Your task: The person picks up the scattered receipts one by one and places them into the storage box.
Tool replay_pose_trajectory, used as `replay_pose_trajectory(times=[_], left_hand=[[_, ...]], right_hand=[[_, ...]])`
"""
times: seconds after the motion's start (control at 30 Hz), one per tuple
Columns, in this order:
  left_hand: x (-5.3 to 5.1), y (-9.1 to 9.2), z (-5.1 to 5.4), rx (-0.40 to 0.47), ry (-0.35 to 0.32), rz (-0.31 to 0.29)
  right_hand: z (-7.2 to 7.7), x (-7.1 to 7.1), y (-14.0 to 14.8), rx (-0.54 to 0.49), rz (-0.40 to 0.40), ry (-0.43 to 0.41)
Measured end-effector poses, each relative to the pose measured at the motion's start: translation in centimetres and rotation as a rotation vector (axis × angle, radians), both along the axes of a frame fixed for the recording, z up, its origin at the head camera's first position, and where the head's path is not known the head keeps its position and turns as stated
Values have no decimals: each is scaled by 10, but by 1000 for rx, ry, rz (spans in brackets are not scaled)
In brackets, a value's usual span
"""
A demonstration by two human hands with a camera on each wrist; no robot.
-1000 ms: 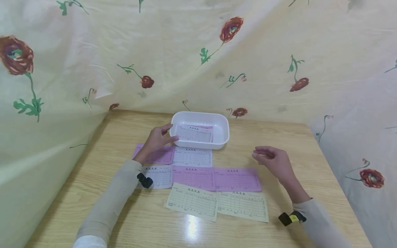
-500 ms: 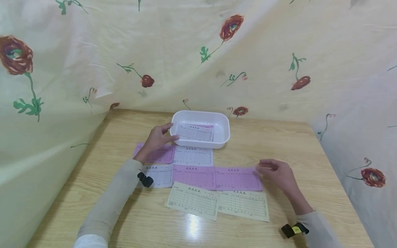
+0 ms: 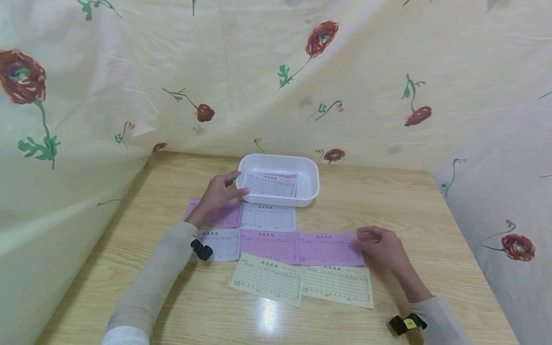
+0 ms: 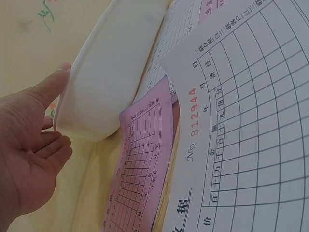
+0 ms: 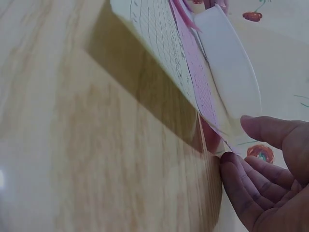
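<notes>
In the head view my left hand (image 3: 219, 194) holds the left end of a white plastic tray (image 3: 311, 189), thumb and index finger at its rim. Inside the tray lie a white receipt slip (image 3: 270, 185) and a pink one mostly beneath it. My right hand (image 3: 381, 244) is at the right edge of a pink receipt slip (image 3: 329, 249). The right wrist view shows fingertips touching that slip's edge (image 5: 231, 147), while the thumb stands apart from it. Another pink slip (image 3: 268, 247) lies to its left.
Two pale yellow slips (image 3: 268, 280) lie nearest the front. White slips (image 3: 268, 218) and a further pink slip (image 3: 224, 214) lie before the tray, partly under my left arm. The wooden table (image 3: 207, 306) is bounded by a flowered curtain (image 3: 258, 72).
My right hand has come down and toward me, from above the table to the right edge of the pink receipt slip. The left hand and tray have stayed in place.
</notes>
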State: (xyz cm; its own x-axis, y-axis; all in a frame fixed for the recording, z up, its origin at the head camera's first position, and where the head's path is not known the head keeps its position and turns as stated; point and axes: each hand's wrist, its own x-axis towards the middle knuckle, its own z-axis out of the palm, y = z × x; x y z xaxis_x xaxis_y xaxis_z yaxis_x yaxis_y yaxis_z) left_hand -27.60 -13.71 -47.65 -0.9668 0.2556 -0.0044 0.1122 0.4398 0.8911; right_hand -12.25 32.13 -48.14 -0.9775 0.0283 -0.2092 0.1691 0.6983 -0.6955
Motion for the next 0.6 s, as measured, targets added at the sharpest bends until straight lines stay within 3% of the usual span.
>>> replay_pose_trajectory(times=[0.6], left_hand=[[0,0,-1,-5,11,-2]], right_hand=[[4,-1,-4,10,45,-30]])
